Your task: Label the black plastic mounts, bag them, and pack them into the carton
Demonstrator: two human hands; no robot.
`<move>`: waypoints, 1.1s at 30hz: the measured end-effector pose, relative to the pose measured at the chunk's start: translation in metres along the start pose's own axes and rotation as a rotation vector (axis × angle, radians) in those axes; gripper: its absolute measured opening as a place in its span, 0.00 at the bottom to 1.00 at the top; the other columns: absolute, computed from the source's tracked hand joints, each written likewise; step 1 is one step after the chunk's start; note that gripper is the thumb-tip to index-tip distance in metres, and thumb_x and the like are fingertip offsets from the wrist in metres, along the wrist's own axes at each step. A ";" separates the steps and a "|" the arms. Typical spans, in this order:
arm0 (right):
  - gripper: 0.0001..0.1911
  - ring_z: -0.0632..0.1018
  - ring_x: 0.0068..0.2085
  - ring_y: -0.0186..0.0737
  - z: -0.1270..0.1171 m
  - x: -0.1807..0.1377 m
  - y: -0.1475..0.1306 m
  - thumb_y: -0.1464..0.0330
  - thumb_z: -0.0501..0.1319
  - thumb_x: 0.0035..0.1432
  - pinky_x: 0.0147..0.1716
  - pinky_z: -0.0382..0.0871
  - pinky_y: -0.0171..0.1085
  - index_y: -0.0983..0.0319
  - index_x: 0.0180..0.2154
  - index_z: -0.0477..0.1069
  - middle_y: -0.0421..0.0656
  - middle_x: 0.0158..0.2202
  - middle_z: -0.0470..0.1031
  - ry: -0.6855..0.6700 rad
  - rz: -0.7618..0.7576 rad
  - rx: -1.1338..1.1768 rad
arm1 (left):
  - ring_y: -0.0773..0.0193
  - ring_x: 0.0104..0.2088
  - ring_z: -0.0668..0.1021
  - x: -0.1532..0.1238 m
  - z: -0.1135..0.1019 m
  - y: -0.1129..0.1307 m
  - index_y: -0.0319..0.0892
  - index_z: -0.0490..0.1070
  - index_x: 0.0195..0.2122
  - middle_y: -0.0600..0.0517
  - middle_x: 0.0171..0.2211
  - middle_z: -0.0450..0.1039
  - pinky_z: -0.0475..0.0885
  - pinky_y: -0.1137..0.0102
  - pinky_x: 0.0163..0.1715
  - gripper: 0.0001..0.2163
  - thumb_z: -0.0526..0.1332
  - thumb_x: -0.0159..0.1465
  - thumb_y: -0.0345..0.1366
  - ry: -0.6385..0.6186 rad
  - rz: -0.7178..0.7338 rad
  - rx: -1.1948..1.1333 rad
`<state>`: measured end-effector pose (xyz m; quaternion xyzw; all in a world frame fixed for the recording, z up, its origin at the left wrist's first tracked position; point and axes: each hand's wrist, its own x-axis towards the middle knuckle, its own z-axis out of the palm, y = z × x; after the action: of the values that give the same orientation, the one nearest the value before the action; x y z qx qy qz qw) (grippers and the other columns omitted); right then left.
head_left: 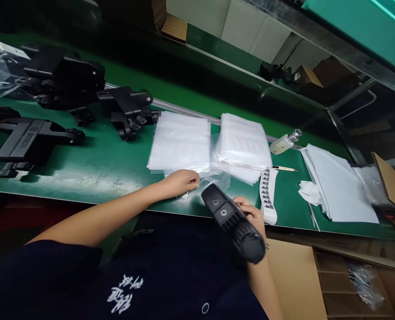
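My right hand (251,212) is closed around a long black plastic part (229,218) with ribs, two screw holes and a rounded end. The part is held tilted in front of my body, at the bench edge. My left hand (186,181) is closed in a pinch on a clear plastic bag (220,179), whose outline is hard to make out. Just beyond it lies a stack of translucent bags (182,140), with a second stack (242,140) to its right. A white strip with rows of black labels (267,195) lies beside my right hand.
Several black bracket assemblies (127,109) stand on the green bench (94,164) at left. To the right are a white bottle (284,143), a pen (285,168), crumpled paper (310,192), tweezers (313,217) and white sheets (340,186). Cardboard (292,275) stands below the bench.
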<state>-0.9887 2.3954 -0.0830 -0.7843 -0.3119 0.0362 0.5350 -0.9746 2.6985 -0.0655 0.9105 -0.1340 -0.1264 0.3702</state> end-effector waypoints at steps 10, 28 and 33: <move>0.13 0.76 0.51 0.46 0.028 0.012 -0.027 0.65 0.61 0.63 0.51 0.73 0.47 0.54 0.48 0.79 0.49 0.49 0.73 0.079 0.046 -0.345 | 0.60 0.35 0.76 -0.035 0.006 0.025 0.44 0.68 0.39 0.50 0.36 0.73 0.66 0.69 0.31 0.08 0.49 0.69 0.33 0.104 0.163 0.280; 0.16 0.76 0.51 0.48 0.038 -0.008 -0.024 0.70 0.59 0.64 0.48 0.75 0.51 0.57 0.53 0.73 0.52 0.50 0.71 0.307 -0.201 -0.620 | 0.61 0.31 0.75 0.011 -0.006 0.065 0.42 0.67 0.33 0.52 0.31 0.73 0.65 0.68 0.30 0.08 0.51 0.66 0.35 0.248 0.056 0.064; 0.17 0.77 0.49 0.46 0.006 -0.012 -0.026 0.69 0.61 0.63 0.45 0.76 0.47 0.55 0.53 0.73 0.50 0.49 0.74 0.073 -0.370 -0.559 | 0.63 0.28 0.72 0.005 -0.011 0.066 0.42 0.66 0.31 0.53 0.28 0.71 0.63 0.70 0.28 0.08 0.51 0.66 0.35 0.210 0.048 0.006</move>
<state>-1.0128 2.4000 -0.0667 -0.8315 -0.4276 -0.1763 0.3076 -0.9758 2.6584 -0.0118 0.9164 -0.1168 -0.0208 0.3823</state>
